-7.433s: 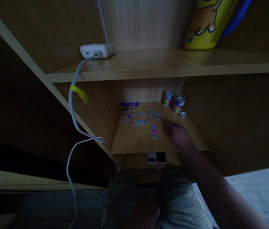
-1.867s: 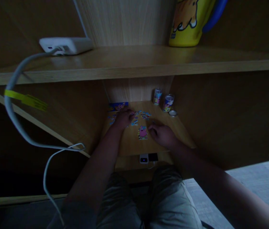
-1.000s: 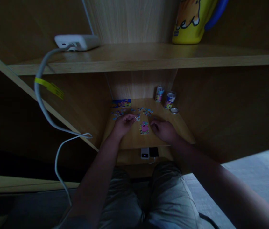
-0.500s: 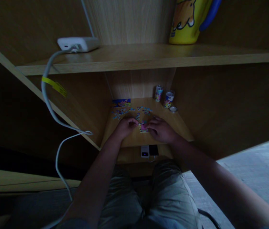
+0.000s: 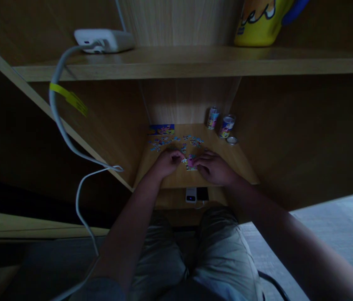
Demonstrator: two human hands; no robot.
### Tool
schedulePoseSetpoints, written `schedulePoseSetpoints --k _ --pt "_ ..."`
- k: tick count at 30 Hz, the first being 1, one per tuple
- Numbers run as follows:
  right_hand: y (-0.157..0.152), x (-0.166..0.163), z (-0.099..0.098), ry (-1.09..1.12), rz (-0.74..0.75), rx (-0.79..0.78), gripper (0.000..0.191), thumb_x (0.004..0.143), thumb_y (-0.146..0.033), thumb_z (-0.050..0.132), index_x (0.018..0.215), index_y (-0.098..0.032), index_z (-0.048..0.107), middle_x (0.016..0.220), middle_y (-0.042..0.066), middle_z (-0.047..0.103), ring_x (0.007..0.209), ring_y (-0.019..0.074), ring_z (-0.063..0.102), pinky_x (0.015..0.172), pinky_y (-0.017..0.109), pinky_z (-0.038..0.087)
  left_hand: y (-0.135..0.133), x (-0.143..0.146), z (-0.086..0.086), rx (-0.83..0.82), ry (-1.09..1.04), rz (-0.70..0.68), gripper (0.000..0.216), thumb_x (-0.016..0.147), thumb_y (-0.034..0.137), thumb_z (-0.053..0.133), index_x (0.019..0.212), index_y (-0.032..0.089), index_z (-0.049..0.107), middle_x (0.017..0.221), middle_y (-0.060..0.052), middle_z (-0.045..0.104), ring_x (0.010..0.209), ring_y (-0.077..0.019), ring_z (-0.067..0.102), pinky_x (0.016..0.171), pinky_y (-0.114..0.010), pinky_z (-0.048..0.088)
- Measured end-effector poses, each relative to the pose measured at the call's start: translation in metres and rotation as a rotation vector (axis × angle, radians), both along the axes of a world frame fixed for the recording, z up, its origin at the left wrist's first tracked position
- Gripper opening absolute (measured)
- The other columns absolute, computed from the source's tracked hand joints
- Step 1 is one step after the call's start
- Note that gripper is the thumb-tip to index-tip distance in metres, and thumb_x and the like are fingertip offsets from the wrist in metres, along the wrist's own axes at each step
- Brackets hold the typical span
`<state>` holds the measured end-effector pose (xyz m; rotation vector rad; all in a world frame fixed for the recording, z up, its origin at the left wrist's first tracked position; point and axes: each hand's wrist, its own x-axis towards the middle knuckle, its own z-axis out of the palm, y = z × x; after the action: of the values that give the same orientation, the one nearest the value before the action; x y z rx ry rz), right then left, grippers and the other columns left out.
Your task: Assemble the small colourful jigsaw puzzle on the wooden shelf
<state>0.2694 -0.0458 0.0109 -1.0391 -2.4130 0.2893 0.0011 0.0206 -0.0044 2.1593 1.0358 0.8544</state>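
My left hand (image 5: 170, 162) pinches a small pale jigsaw piece (image 5: 184, 160) between thumb and fingertips. Just right of it lies a small joined section of puzzle (image 5: 191, 163), pink and multicoloured. My right hand (image 5: 211, 167) has its fingers curled and grips the right edge of that section, covering part of it. Loose jigsaw pieces (image 5: 161, 141) are scattered beyond the left hand, with more loose pieces (image 5: 196, 141) beyond the section. A blue printed picture card (image 5: 161, 129) lies at the back left.
Two printed cans (image 5: 213, 118) (image 5: 227, 127) stand at the back right, beside a round metal lid (image 5: 232, 141). Overhead, a shelf (image 5: 176, 69) bears a white charger (image 5: 105, 40) with a cable (image 5: 59, 113) and a yellow mug (image 5: 256, 29). Below the board sits a white device (image 5: 191, 195).
The view has tilted and shifted slightly. The piece in my left hand shows more of its pale side beside the joined section. My right hand stays at that section's right edge.
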Motion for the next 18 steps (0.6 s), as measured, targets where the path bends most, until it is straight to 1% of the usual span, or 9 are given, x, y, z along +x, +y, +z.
schedulePoseSetpoints --k 3,11,15,18 --pt "-0.0007 0.0003 0.0002 0.006 -0.011 -0.01 0.031 0.104 -0.019 0.057 0.121 -0.029 0.08 0.133 0.004 0.083 0.123 0.0265 0.074 0.119 0.049 0.048 0.0003 0.001 -0.0019 0.019 0.031 0.007 0.019 0.101 0.021 0.063 0.097 0.023 0.082 0.098 -0.003 0.086 0.093 -0.0211 0.079 0.09 -0.036 0.062" --pt "0.0003 0.0005 -0.0028 -0.002 -0.007 -0.01 0.028 0.105 -0.019 0.055 0.117 -0.029 0.079 0.132 0.004 0.084 0.121 0.0263 0.074 0.117 0.05 0.047 0.0003 0.0018 -0.0007 0.078 0.063 0.012 0.02 0.102 0.018 0.063 0.1 0.023 0.082 0.103 -0.004 0.086 0.099 -0.0225 0.079 0.098 -0.039 0.062" --pt "0.0013 0.0008 -0.0044 0.006 -0.021 -0.015 0.028 0.106 -0.021 0.055 0.118 -0.029 0.078 0.131 0.004 0.083 0.12 0.0264 0.074 0.116 0.049 0.048 -0.0015 0.0022 -0.0015 0.101 0.057 0.046 0.025 0.099 0.011 0.061 0.101 0.024 0.082 0.106 -0.004 0.086 0.103 -0.0222 0.079 0.103 -0.04 0.062" --pt "0.0018 0.0009 -0.0047 0.002 -0.031 -0.016 0.027 0.105 -0.022 0.056 0.117 -0.029 0.079 0.13 0.004 0.084 0.12 0.0269 0.073 0.116 0.049 0.048 -0.003 0.0023 -0.0017 0.126 0.054 0.056 0.028 0.094 0.007 0.061 0.101 0.024 0.083 0.104 -0.004 0.086 0.103 -0.0222 0.079 0.105 -0.041 0.062"
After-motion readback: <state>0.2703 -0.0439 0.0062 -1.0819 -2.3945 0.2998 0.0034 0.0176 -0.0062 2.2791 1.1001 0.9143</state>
